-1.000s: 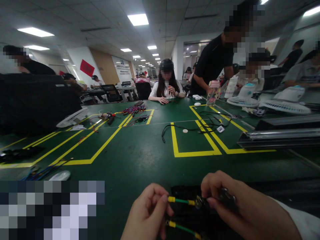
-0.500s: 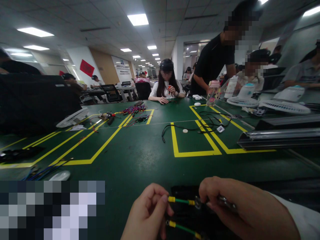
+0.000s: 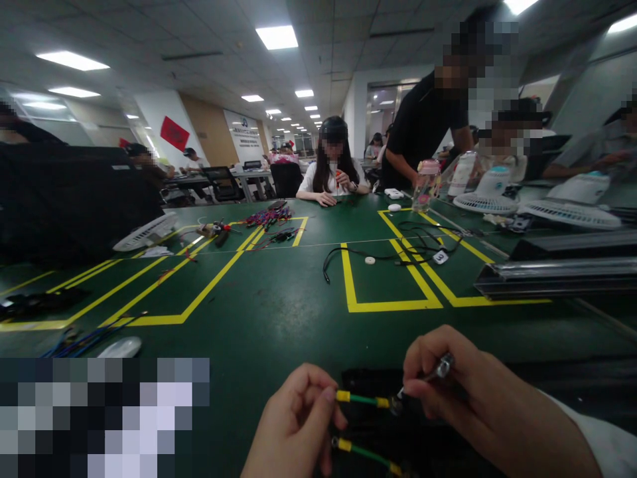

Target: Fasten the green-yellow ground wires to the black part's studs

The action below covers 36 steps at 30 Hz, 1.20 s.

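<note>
My left hand (image 3: 301,421) pinches the left end of a short green wire (image 3: 363,399) with yellow sleeves at its ends. The wire's right end meets a small metal part (image 3: 395,405) over a black piece (image 3: 363,378). My right hand (image 3: 462,398) is closed on a slim metal tool (image 3: 442,366), whose thin tip reaches down toward that metal part; whether they touch is unclear. Below lies a second green wire (image 3: 365,453), also yellow-sleeved, with a ring terminal at its left end.
Black cables (image 3: 358,251), a round white piece (image 3: 369,261) and yellow tape outlines lie farther off on the green table (image 3: 279,292). Metal profiles (image 3: 557,269) and white fans (image 3: 485,202) stand right. Bundled wires (image 3: 269,216) lie back left. A person (image 3: 332,166) sits opposite.
My right hand has risen slightly and tilted, so the metal tool now points up and its thin tip shows. My left hand holds the wire end as before.
</note>
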### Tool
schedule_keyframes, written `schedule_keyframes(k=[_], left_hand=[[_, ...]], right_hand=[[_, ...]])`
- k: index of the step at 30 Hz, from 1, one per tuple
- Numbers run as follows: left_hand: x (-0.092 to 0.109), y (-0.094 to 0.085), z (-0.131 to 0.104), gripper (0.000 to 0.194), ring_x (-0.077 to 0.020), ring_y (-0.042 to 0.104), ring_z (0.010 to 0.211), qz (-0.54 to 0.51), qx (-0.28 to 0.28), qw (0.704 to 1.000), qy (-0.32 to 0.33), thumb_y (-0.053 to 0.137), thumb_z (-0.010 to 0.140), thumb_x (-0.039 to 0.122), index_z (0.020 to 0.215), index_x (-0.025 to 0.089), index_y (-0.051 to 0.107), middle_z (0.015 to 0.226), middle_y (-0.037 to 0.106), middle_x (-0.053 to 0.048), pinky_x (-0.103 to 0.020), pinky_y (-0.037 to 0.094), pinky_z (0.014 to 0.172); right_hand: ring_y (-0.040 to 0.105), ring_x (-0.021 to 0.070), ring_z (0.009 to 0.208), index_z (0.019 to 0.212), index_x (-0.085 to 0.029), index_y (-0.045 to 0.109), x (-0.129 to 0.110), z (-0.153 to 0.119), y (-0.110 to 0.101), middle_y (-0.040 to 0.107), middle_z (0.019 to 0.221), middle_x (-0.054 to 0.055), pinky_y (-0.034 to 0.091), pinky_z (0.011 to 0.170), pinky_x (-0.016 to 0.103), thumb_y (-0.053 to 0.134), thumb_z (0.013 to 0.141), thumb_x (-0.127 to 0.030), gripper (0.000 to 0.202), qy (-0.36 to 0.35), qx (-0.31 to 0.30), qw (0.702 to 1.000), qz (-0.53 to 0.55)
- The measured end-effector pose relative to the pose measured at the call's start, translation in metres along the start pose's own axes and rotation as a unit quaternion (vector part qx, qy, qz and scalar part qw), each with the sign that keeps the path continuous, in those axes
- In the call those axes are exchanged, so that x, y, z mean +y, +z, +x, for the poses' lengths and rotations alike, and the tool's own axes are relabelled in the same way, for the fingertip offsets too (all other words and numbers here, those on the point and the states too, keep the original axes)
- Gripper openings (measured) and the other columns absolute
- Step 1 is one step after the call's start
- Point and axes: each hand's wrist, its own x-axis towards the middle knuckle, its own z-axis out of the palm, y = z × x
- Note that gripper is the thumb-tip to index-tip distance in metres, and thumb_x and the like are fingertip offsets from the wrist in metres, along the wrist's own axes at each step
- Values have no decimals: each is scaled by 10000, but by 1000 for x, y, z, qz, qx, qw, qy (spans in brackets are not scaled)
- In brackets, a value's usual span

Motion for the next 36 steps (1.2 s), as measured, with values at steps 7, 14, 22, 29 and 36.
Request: schedule_keyframes(k=[7, 14, 22, 29, 36], left_hand=[[3, 1, -1, 233, -33, 462, 328, 12, 3, 1000, -3, 554, 884, 407, 841, 178, 537, 643, 668, 18, -126, 315, 336], [4, 2, -2, 234, -37, 455, 313, 12, 12, 1000, -3, 564, 871, 420, 837, 191, 525, 635, 668, 27, -138, 300, 335], [4, 2, -2, 233, -31, 457, 329, 5, 5, 1000, -7, 562, 880, 408, 836, 183, 524, 637, 664, 27, -133, 304, 341], [5, 2, -2, 246, -32, 450, 317, 14, 11, 1000, -7, 567, 874, 425, 830, 188, 520, 633, 657, 34, -136, 307, 334], [5, 2, -2, 223, -28, 458, 316, 11, 9, 1000, -8, 555, 884, 403, 841, 186, 521, 640, 669, 29, -125, 292, 332]], right_hand=[[605, 206, 587, 884, -246, 403, -10, 3, 4, 605, 708, 7, 485, 542, 338, 398, 939, -231, 58, 11, -38, 998, -49], [616, 181, 545, 860, -248, 456, -11, 4, 7, 617, 671, -22, 455, 502, 276, 487, 898, -171, 91, -10, -5, 998, -58], [582, 152, 469, 829, -248, 545, -19, 8, 10, 586, 594, -44, 421, 452, 235, 606, 885, -298, 97, -16, 77, 994, -77], [614, 171, 525, 856, -253, 511, -11, 0, 9, 636, 660, -24, 442, 487, 259, 511, 876, -170, 85, -25, 18, 996, -88], [636, 205, 603, 878, -254, 471, -13, 0, 4, 650, 728, -2, 469, 531, 312, 417, 883, -136, 130, -2, -65, 992, -104]])
